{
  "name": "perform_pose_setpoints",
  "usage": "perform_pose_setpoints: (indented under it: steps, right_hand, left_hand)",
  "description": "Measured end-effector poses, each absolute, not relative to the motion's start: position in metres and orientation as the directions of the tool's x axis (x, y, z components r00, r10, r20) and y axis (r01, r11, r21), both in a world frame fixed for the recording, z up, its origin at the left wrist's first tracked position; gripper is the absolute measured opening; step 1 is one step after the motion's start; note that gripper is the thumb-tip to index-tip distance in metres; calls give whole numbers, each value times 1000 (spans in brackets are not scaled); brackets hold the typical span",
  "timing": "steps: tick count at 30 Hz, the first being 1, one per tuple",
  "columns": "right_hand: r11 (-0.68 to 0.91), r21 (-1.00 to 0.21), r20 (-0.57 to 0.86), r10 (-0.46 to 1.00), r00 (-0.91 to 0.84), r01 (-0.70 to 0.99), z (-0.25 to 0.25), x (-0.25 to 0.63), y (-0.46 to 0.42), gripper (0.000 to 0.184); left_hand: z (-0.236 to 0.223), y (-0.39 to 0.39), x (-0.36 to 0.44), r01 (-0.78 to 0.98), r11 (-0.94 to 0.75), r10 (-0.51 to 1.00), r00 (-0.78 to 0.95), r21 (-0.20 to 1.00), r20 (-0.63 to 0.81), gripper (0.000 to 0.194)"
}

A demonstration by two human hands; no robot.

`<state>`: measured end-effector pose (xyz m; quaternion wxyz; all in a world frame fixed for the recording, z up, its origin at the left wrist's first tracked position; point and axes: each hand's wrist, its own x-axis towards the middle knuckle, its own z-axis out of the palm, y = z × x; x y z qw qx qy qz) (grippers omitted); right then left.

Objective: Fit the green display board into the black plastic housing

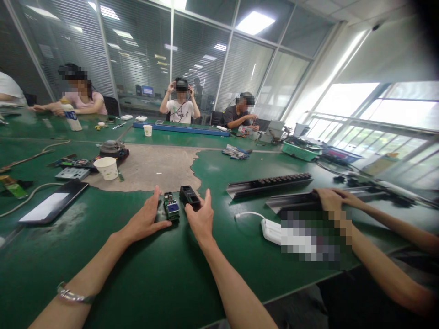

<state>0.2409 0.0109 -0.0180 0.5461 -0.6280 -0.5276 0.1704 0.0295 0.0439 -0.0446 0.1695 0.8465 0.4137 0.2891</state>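
Note:
On the green table in front of me lies a small circuit board with a little screen [172, 208]. Just left of it is my left hand [146, 215], fingers stretched and thumb reaching to the board's near edge; whether it touches I cannot tell. A black plastic housing [189, 195] with openings in its face sits to the right of the board, a small gap between them. My right hand [201, 217] rests against the housing's right and near side, fingers spread and not wrapped round it.
A paper cup [107, 168], a phone [55, 201] and electronic parts [73, 173] stand to the left. Two black metal rails [270, 184] and a white cabled device [272, 231] are on the right, beside a co-worker's hands [331, 201]. Other people sit across the table.

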Motion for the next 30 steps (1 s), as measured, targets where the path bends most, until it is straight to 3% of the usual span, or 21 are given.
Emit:
perform_pose_setpoints:
  steps: [10, 15, 24, 27, 30]
  right_hand:
    - [146, -784, 401, 861, 312, 604, -38, 238, 11, 96]
    - [116, -847, 338, 871, 357, 518, -30, 242, 12, 90]
    - [295, -903, 396, 852, 342, 311, -10, 231, 12, 88]
    - [319, -879, 424, 864, 272, 355, -3, 220, 12, 87]
    - [297, -839, 431, 874, 224, 455, 4, 213, 10, 88]
  left_hand:
    - [-45, 45, 31, 608, -589, 806, 490, 532, 332, 117]
    - [-47, 46, 31, 597, -582, 811, 477, 551, 340, 117]
    - [-49, 50, 28, 534, -595, 800, 465, 601, 379, 125]
    - [-48, 48, 27, 496, -609, 788, 471, 619, 397, 127]
    - [-48, 48, 24, 423, -590, 794, 457, 687, 400, 116]
